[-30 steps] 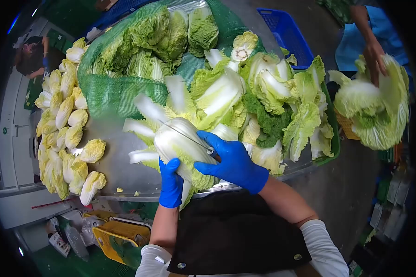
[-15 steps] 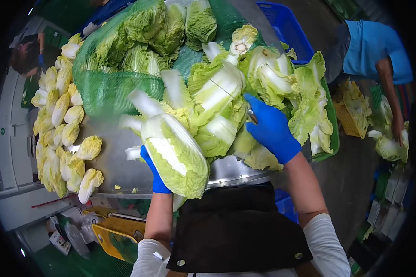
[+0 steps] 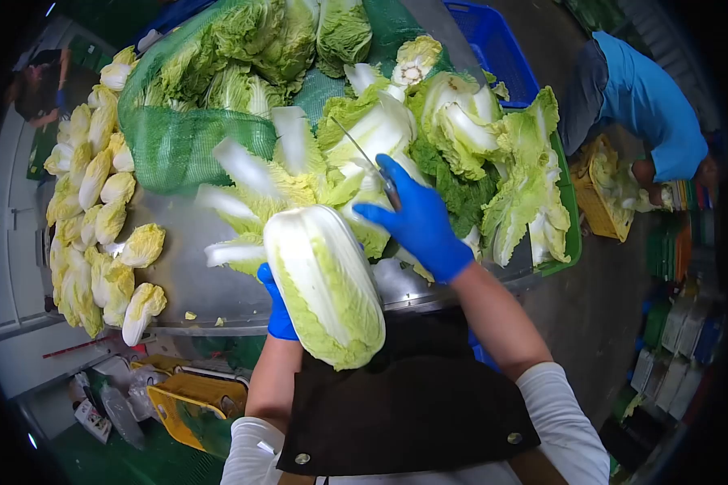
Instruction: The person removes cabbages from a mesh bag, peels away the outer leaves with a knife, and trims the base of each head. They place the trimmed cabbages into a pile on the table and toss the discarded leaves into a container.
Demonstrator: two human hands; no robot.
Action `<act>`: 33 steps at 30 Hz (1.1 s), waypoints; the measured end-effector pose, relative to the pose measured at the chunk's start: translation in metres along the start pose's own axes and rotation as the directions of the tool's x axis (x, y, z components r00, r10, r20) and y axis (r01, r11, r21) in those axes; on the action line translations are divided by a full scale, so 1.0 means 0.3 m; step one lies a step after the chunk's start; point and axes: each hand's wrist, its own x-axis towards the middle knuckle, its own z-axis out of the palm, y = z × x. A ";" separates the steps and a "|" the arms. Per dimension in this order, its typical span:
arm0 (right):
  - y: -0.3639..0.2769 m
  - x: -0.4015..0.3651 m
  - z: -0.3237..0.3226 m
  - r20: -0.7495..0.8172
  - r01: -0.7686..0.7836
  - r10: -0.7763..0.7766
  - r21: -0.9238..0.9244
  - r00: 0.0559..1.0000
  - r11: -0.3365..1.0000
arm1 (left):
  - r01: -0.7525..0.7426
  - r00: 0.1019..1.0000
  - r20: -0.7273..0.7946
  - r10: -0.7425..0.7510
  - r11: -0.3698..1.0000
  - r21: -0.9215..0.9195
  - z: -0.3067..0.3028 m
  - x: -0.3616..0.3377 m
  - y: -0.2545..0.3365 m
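A napa cabbage (image 3: 328,291) with white ribs and pale green leaf edges is held tilted over the table's near edge. My blue-gloved left hand (image 3: 278,309) grips its left side, most of the fingers hidden behind it. In my blue-gloved right hand (image 3: 430,225) is a knife (image 3: 354,145), its thin blade pointing up and left above loose leaves. Stripped outer leaves (image 3: 251,171) lie just beyond the cabbage. A trimmed head with its cut base (image 3: 415,66) showing rests farther back.
Small yellow trimmed cabbages (image 3: 97,182) pile along the left of the steel table (image 3: 198,279). Green mesh (image 3: 194,145) surrounds whole heads at the back. A green crate (image 3: 570,218) and blue crate (image 3: 493,40) stand right. A person in blue (image 3: 647,105) bends over a yellow crate (image 3: 603,206).
The cabbage has moved slightly right and toward me, turning to show more white rib. My right hand and knife have shifted left. The person in blue has bent nearer the yellow crate.
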 end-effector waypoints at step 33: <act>0.002 -0.057 -0.093 -0.161 0.306 -0.301 0.005 0.940 0.952 | -0.018 0.998 0.053 0.025 0.993 -0.117 0.128 0.041 -0.032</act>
